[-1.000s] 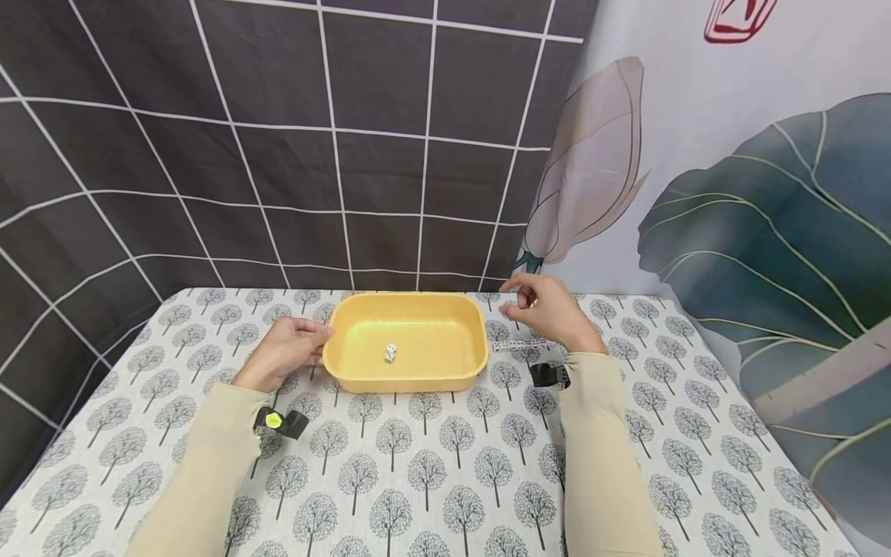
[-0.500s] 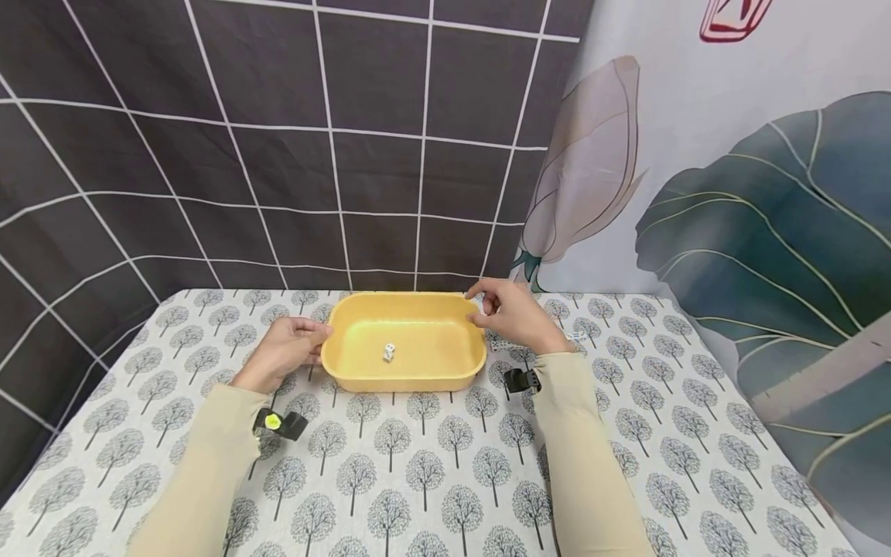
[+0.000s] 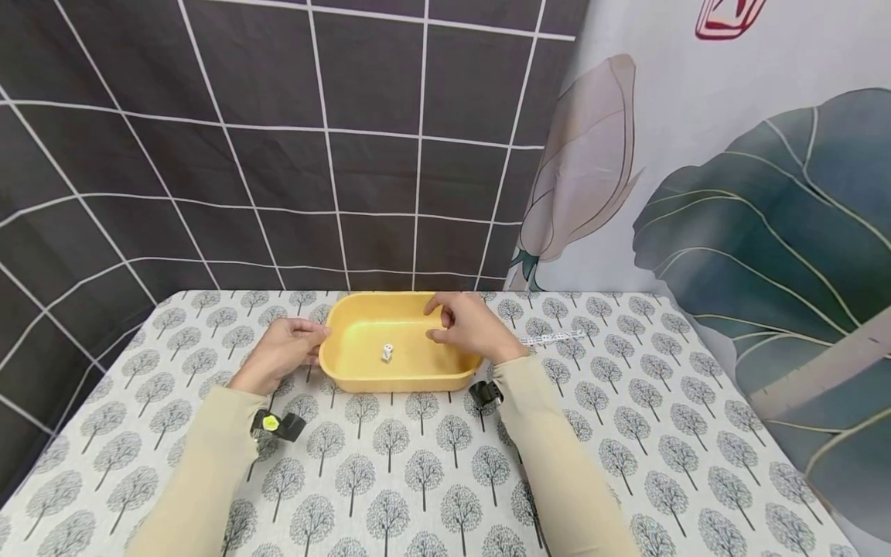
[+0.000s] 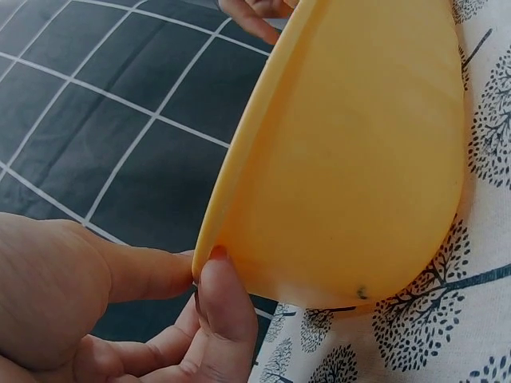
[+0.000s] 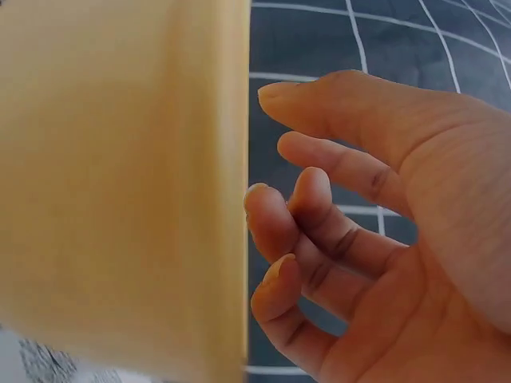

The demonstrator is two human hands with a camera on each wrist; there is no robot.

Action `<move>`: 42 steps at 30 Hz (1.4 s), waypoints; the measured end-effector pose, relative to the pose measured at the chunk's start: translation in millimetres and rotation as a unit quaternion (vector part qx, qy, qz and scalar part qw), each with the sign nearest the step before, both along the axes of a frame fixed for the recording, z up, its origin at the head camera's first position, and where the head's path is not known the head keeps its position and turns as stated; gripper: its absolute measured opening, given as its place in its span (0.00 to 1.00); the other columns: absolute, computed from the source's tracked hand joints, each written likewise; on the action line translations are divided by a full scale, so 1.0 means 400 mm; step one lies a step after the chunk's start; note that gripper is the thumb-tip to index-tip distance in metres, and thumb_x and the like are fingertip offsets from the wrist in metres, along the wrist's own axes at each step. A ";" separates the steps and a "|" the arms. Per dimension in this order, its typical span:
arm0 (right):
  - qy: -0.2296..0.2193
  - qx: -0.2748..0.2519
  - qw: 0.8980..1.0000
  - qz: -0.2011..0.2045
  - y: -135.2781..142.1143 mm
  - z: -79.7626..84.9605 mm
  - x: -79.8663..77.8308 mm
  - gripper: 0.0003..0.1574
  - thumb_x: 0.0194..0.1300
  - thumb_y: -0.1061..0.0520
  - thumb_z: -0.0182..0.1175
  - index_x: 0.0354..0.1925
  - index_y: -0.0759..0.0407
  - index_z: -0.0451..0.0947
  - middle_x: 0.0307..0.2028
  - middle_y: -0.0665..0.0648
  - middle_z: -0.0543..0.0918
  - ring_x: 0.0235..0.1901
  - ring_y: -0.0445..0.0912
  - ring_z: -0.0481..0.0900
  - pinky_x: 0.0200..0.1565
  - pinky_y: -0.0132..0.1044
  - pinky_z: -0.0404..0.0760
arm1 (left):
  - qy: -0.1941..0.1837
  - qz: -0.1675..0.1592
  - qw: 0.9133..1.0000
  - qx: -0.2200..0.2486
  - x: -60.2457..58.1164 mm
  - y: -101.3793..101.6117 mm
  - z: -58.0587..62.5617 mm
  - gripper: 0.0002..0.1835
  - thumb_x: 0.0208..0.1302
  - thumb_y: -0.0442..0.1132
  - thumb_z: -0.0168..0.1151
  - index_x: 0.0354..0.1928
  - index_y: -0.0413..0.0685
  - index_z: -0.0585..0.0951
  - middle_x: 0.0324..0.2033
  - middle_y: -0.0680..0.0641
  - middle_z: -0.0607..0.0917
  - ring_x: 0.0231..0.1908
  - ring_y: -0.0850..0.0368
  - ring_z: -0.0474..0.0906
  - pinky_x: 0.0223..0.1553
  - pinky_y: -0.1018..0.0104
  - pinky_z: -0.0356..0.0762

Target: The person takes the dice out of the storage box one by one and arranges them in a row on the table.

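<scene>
A yellow oblong basin [image 3: 397,384] stands on the patterned cloth, with a small cluster of white dice [image 3: 386,353] on its floor, left of its middle. At the basin's left end my left hand [image 3: 281,352] pinches the rim between thumb and fingers; the left wrist view shows the thumb against the outer wall. My right hand [image 3: 469,329] is over the right part of the basin, its thumb and forefinger apart and pointing left. In the right wrist view its other fingers are loosely bent beside the rim, and no object shows between them.
A thin white strip with bluish marks [image 3: 553,339] lies on the cloth right of my right wrist. The tree-print cloth [image 3: 390,464] covers the table. Behind its far edge hangs a dark grid-lined curtain [image 3: 278,178], beside a floral one [image 3: 696,232] at the right.
My right hand has moved left from beside the basin to over its right part, uncovering more of the strip on the cloth. My left hand keeps its pinch on the basin's rim.
</scene>
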State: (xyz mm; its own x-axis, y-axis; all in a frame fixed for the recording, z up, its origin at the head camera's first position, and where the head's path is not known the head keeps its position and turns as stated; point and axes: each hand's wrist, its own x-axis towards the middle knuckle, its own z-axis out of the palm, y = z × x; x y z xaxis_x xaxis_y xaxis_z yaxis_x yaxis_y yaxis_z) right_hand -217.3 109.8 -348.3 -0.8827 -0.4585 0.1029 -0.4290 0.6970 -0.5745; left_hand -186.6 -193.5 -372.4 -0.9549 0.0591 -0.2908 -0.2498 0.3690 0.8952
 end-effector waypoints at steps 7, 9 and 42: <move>0.006 0.025 1.000 0.007 -0.041 -0.031 0.000 0.20 0.60 0.57 0.74 0.50 0.58 0.83 0.26 0.50 0.74 0.27 0.41 0.70 0.34 0.30 0.71 | -0.001 0.000 1.000 0.004 -0.001 -0.001 0.002 0.21 0.77 0.38 0.55 0.61 0.27 0.72 0.41 0.45 0.85 0.32 0.62 0.83 0.41 0.68 0.89; -0.003 0.031 1.000 0.005 -0.052 -0.038 0.002 0.21 0.60 0.56 0.74 0.51 0.56 0.83 0.26 0.50 0.75 0.26 0.41 0.70 0.32 0.30 0.71 | 0.000 -0.001 1.000 0.005 -0.001 -0.001 0.002 0.21 0.77 0.38 0.55 0.61 0.26 0.72 0.41 0.44 0.85 0.32 0.62 0.83 0.40 0.68 0.89; -0.042 0.103 0.993 0.029 -0.143 -0.107 0.003 0.22 0.63 0.54 0.69 0.56 0.48 0.82 0.31 0.50 0.80 0.35 0.44 0.76 0.38 0.36 0.78 | 0.000 -0.002 1.000 -0.002 0.001 0.002 0.006 0.22 0.77 0.38 0.55 0.61 0.26 0.72 0.47 0.39 0.83 0.35 0.60 0.83 0.40 0.69 0.89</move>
State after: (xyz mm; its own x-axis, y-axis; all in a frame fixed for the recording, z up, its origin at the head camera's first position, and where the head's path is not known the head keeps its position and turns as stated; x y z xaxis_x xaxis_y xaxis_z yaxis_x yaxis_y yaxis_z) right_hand -215.9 52.6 -391.0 -0.8558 -0.5124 -0.0719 -0.4283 0.7794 -0.4573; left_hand -186.1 -192.7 -370.0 -0.9546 0.0610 -0.2917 -0.2493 0.3728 0.8938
